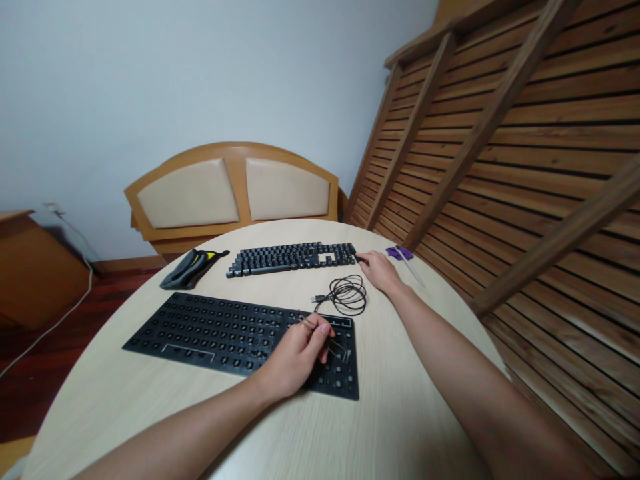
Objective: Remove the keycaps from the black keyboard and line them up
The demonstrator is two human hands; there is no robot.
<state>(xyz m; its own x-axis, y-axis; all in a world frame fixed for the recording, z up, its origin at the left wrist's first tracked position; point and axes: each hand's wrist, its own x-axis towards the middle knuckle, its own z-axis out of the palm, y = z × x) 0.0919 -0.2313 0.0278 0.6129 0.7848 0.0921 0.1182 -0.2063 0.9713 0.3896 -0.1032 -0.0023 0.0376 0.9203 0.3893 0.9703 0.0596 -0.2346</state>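
Observation:
A black keyboard base (220,333) without keycaps lies slanted across the near side of the round table. My left hand (300,350) is closed over its right end, around a thin wire tool (341,348) that looks like a keycap puller. Behind the base, black keycaps (280,259) are laid out in rows like a full keyboard. My right hand (379,269) reaches to the right end of these rows, its fingers pinched on a small dark keycap (361,259). Between both hands, a black USB cable (347,295) lies coiled on the tabletop.
A grey, black and yellow folded item (190,269) sits at the table's (410,400) left. On the right lie a purple cloth (399,253) and a thin white stick (411,267). Behind stand a padded headboard (240,190) and slatted wooden panels (500,147).

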